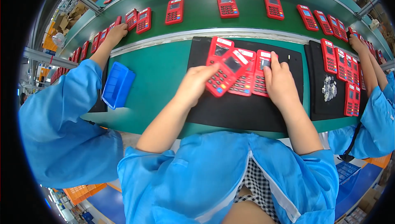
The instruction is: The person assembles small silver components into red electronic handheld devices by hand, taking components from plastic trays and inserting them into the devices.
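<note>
Between the two hands, red keypad terminals lie overlapped above a black mat [242, 115]. The left hand [195, 85] pinches a tilted terminal [231, 64], thumb on its face; whether it also grips the terminal behind [217, 50] cannot be told. The right hand [283, 83] clasps an upright terminal [260, 78] along its right side. The mat's near edge runs below both hands; its right edge stands just beyond the right hand, with a strip of green bench [158, 82] before a second mat [317, 111]. More bench spreads left of the left hand. Ahead of both hands, a pale rail [164, 41] borders a green belt [201, 24]. Farther left sits a blue open-topped bin [119, 86], its inner walls visible. Right of the right hand, small pale pieces [329, 88] form a heap. White labels [225, 42] top the terminals; their print is too small to read.
</note>
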`<state>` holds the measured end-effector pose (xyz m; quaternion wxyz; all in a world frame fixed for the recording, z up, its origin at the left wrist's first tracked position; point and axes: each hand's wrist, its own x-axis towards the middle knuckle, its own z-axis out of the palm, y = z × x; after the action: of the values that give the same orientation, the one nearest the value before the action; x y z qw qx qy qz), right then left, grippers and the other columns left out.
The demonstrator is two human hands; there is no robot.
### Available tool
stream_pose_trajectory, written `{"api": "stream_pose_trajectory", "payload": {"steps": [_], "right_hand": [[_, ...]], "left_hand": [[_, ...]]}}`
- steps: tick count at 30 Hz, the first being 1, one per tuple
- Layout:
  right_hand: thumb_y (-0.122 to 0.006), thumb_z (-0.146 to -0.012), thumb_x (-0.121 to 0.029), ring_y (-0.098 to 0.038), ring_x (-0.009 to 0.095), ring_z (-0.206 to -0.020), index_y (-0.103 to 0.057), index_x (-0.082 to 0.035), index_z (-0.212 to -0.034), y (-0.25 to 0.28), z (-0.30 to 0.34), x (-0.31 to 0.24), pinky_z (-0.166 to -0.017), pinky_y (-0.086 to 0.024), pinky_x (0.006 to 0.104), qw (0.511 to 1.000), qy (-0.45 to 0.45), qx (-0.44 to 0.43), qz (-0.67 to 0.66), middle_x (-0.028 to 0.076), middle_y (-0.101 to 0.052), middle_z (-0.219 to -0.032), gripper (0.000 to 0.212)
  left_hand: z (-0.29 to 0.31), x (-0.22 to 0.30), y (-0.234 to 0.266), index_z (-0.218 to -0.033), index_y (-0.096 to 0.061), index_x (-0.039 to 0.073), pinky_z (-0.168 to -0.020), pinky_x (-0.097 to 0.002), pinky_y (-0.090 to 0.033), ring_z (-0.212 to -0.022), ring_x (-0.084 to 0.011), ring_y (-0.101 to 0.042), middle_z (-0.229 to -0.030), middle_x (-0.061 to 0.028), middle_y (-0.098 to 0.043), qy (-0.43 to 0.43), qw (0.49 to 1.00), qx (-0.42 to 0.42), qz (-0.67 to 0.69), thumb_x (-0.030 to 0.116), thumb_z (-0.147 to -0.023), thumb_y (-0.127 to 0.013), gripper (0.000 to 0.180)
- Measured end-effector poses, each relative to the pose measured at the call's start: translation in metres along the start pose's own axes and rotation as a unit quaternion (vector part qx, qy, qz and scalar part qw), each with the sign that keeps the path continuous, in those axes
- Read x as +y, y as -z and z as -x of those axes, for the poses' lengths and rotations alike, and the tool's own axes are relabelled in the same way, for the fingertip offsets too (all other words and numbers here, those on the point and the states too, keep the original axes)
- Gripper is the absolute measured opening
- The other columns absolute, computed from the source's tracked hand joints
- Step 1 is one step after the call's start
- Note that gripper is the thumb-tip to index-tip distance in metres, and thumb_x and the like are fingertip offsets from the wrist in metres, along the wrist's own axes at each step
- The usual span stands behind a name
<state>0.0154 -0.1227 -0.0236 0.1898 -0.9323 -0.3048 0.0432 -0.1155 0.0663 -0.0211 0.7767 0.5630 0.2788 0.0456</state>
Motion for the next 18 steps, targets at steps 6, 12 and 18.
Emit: {"api": "stream_pose_trajectory", "payload": {"steps": [6, 12, 18], "right_hand": [[-0.045, -0.096, -0.028, -0.060, 0.037, -0.091, -0.043, -0.002, -0.134, 0.022, -0.003, 0.010, -0.079, -0.050, 0.0420, 0.999, -0.034, -0.023, 0.009, 0.023, -0.055, -0.106, 0.046], [-0.084, -0.060, -0.015, -0.045, 0.037, -0.117, -0.040, -0.003, -0.134, 0.028, 0.037, 0.032, -0.098, -0.039, 0.0413, 0.987, 0.146, -0.007, -0.068, 0.019, -0.046, -0.129, 0.086], [-0.081, -0.063, -0.006, -0.049, 0.036, -0.115, -0.038, -0.005, -0.134, 0.018, 0.031, 0.037, -0.096, -0.042, 0.0407, 0.974, 0.079, 0.004, -0.211, 0.019, -0.048, -0.127, 0.083]], "left_hand": [[0.012, 0.023, 0.023, -0.103, -0.064, -0.006, -0.079, -0.0261, -0.049, -0.087, -0.0139, -0.065, -0.097, -0.0128, -0.068, 0.088, 0.992, -0.074, 0.051, 0.030, -0.093, -0.055, 0.039], [0.015, -0.010, 0.058, -0.089, -0.066, -0.004, -0.077, -0.0289, -0.047, -0.085, -0.0176, -0.062, -0.092, -0.0120, -0.067, -0.120, 0.969, 0.128, -0.175, 0.033, -0.096, -0.048, 0.042], [0.001, -0.017, 0.028, -0.074, -0.067, -0.004, -0.080, -0.0450, -0.038, -0.086, -0.0337, -0.049, -0.084, -0.0176, -0.053, -0.228, 0.652, 0.216, -0.690, 0.038, -0.093, -0.049, 0.049]]}}
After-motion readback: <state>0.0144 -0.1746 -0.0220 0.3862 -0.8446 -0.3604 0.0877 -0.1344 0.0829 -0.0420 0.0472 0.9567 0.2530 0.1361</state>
